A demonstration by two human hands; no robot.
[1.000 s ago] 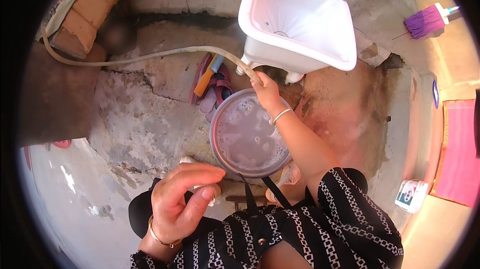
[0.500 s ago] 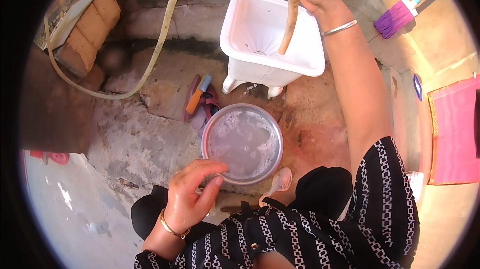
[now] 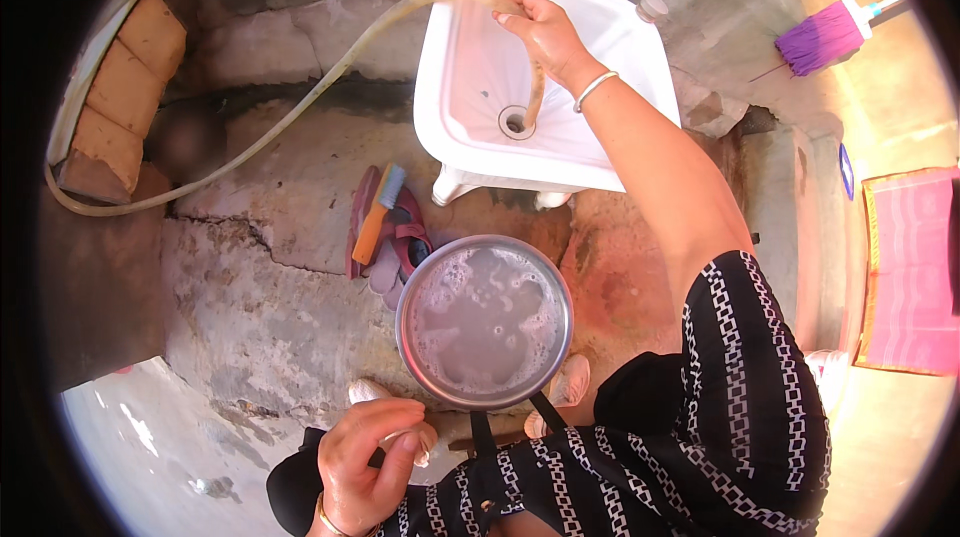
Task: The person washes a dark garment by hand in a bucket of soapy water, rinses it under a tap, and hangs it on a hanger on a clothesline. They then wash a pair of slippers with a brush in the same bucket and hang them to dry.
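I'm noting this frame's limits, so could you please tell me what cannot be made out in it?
- Head view: whether water leaves the hose; its tip in the white sink is too small, its far end cut off by the rim.
- What the left hand grips; its curled fingers hide it.
- What the metal pan rests on; the pan covers it.
- The right hand grips the hose.

A purple broom (image 3: 826, 37), bricks (image 3: 118, 107) and a scrubbing brush (image 3: 378, 214).

Hose (image 3: 300, 112): we lose its far end at the frame's upper left. Pot (image 3: 484, 322): murky water hides its bottom.
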